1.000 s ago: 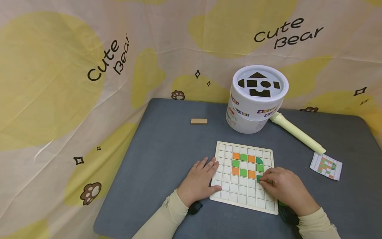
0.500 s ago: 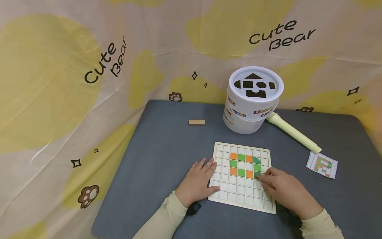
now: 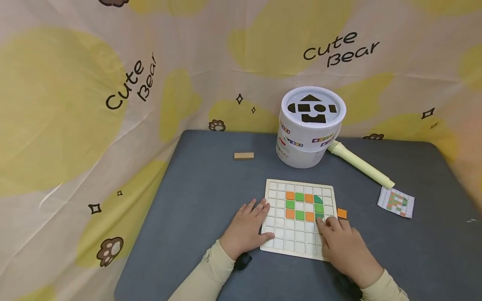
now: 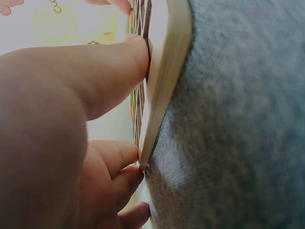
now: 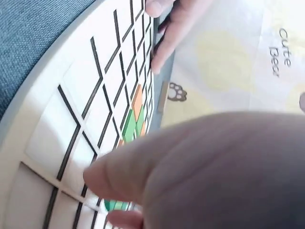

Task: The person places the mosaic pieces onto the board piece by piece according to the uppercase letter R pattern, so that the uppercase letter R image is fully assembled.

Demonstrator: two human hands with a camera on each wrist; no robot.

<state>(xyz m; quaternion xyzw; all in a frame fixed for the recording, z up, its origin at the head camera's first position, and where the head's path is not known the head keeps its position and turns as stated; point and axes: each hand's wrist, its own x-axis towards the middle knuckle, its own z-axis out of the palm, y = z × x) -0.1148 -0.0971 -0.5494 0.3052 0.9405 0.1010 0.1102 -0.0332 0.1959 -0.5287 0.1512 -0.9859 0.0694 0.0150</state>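
A square wooden grid board (image 3: 290,242) lies on the table, its cells mostly white. Orange and green tiles form a ring in it, with a dark green rounded tile (image 3: 318,199) at the ring's upper right corner. My left hand (image 3: 244,230) rests on the board's left edge, fingers spread; in the left wrist view the thumb (image 4: 119,62) lies over the rim. With the index fingertip, my right hand (image 3: 344,251) touches a dark green tile (image 3: 319,216) at the ring's lower right corner. Beside the board's right edge sits a loose orange tile (image 3: 342,213).
Behind the board stands a white bucket (image 3: 303,146) with shaped holes in its lid. A pale yellow tube (image 3: 361,164) slants to its right, its end by a pattern card (image 3: 396,202). A small wooden block (image 3: 244,156) lies further left on the grey table (image 3: 180,209).
The right hand has set the dark green tile into the ring's lower right cell, and its index finger now touches it. An orange tile shows right of the board. The left hand stays put.
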